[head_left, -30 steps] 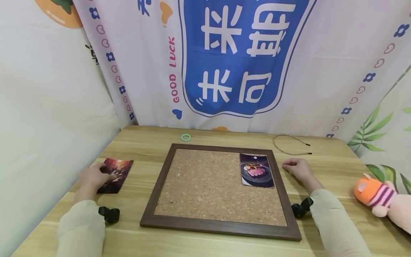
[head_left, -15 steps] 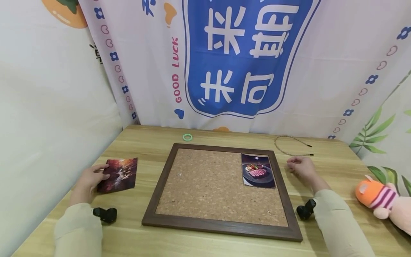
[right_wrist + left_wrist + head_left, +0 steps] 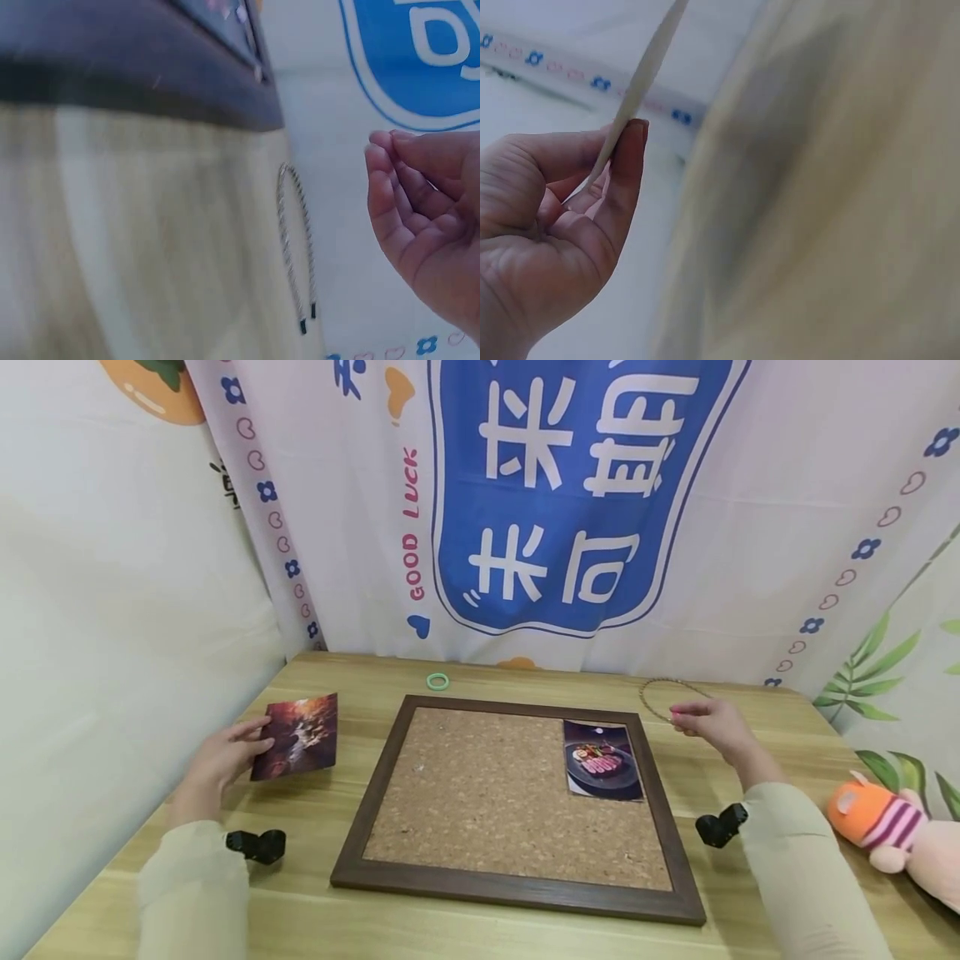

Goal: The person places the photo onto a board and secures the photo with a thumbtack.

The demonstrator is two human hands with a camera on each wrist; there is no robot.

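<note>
My left hand (image 3: 217,768) pinches the left edge of a printed picture (image 3: 303,735) in red and dark tones, tilted up over the table. The left wrist view shows its pale back (image 3: 641,79) between thumb and fingers of the same hand (image 3: 562,217). A framed corkboard (image 3: 480,793) lies in the middle of the table, with a picture of a plate of sliced meat (image 3: 600,768) at its upper right. My right hand (image 3: 716,727) hovers right of the board, thumb against fingertips, with a small pink thing (image 3: 676,716) at the tips; its kind is too small to make out.
A thin twisted headband (image 3: 651,697) lies behind the right hand, partly covered by it in the head view. A green ring (image 3: 437,682) is behind the board. A plush toy (image 3: 892,827) lies at the right edge, and a printed cloth (image 3: 360,568) hangs behind the table.
My left hand has lifted the red picture and brought it forward and right. My right hand has risen slightly and now overlaps the headband; the pink spot shows at its fingertips. The corkboard stays put.
</note>
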